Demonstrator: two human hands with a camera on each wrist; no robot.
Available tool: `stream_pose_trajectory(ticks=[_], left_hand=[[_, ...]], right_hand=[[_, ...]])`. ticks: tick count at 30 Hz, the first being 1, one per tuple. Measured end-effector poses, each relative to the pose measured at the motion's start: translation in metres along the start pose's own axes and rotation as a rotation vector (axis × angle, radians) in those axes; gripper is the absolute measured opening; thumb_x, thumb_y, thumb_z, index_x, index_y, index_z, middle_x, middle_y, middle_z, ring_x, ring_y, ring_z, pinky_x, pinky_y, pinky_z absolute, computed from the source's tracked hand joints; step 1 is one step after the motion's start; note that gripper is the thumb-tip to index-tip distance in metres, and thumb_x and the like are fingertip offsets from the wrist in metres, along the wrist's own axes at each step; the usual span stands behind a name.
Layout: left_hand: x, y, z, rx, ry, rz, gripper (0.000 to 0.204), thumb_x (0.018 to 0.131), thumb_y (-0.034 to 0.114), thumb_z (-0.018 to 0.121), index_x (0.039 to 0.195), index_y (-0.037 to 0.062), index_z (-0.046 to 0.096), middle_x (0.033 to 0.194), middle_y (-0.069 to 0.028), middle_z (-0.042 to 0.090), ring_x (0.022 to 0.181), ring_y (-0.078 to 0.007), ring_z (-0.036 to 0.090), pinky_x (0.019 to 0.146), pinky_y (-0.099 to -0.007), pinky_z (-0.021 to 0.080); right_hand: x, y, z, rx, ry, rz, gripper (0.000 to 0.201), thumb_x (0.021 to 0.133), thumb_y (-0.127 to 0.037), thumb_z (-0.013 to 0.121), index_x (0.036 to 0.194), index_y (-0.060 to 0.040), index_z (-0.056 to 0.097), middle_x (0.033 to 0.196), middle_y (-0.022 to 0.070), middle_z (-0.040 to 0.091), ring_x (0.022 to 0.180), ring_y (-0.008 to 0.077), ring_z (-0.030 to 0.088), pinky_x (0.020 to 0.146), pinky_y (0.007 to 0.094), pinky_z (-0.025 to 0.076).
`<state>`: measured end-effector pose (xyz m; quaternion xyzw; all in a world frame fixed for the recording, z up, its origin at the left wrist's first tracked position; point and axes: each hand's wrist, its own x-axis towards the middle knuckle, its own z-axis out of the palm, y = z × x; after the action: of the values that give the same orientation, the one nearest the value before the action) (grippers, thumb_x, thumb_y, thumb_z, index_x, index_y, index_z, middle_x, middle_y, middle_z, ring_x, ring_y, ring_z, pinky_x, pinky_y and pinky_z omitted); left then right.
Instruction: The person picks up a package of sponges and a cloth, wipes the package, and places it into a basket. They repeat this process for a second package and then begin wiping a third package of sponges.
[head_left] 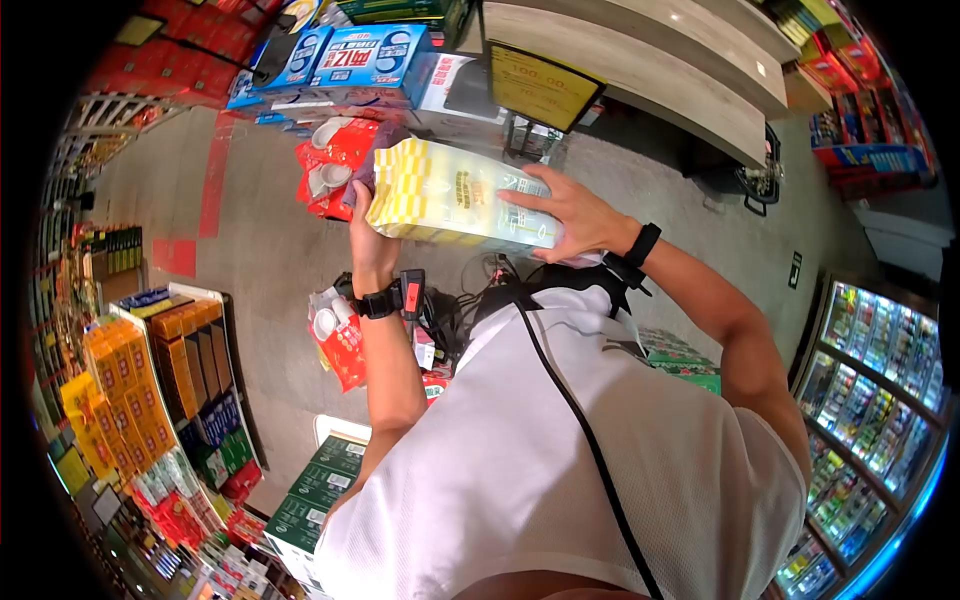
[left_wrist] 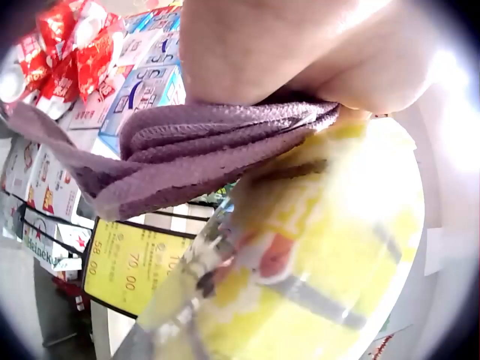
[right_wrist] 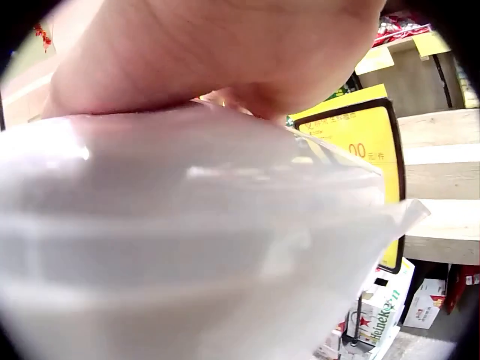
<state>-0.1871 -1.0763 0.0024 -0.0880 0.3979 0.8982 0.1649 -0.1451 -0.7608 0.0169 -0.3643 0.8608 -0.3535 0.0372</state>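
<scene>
A yellow-and-white checked plastic package lies held level between my two hands in the head view. My left hand holds its checked end, along with a folded purple cloth. Close up in the left wrist view, the purple cloth is bunched between that hand and the package. My right hand grips the package's other end, fingers spread over the top. In the right wrist view, whitish shiny film of the package fills most of the picture beneath the right hand.
Blue boxes are stacked ahead, beside a yellow price sign and wooden shelves. Red packs with white cups sit just beyond my left hand. Another red pack lies lower left. Drink coolers stand at right.
</scene>
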Motion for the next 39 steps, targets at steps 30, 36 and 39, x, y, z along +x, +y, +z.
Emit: stream_pose_trajectory(ticks=[30, 36, 39], left_hand=[[0.049, -0.099, 0.134, 1.015, -0.532, 0.072, 0.049, 0.099, 0.025, 0.048, 0.144, 0.0075, 0.041, 0.145, -0.0139, 0.045, 0.135, -0.0238, 0.040, 0.111, -0.0357, 0.028], [0.038, -0.099, 0.127, 1.104, -0.475, 0.030, 0.050, 0.098, 0.024, 0.048, 0.145, 0.0067, 0.039, 0.141, -0.0170, 0.049, 0.132, -0.0222, 0.045, 0.107, -0.0355, 0.034], [0.032, -0.098, 0.126, 1.145, -0.476, 0.121, 0.050, 0.098, 0.023, 0.048, 0.144, 0.0063, 0.038, 0.141, -0.0175, 0.049, 0.134, -0.0234, 0.043, 0.109, -0.0361, 0.032]], right_hand=[[-0.161, 0.017, -0.072, -0.150, 0.042, 0.382, 0.088, 0.056, -0.032, 0.075, 0.140, -0.0270, 0.049, 0.131, 0.0234, 0.043, 0.113, 0.0428, 0.050, 0.097, 0.0458, 0.042], [-0.168, 0.023, -0.073, -0.090, 0.028, 0.390, 0.089, 0.053, -0.031, 0.075, 0.138, -0.0259, 0.051, 0.131, 0.0215, 0.045, 0.114, 0.0418, 0.050, 0.097, 0.0443, 0.043], [-0.168, 0.029, -0.073, -0.066, 0.049, 0.364, 0.088, 0.053, -0.031, 0.076, 0.137, -0.0252, 0.052, 0.131, 0.0210, 0.045, 0.113, 0.0414, 0.051, 0.096, 0.0436, 0.043]])
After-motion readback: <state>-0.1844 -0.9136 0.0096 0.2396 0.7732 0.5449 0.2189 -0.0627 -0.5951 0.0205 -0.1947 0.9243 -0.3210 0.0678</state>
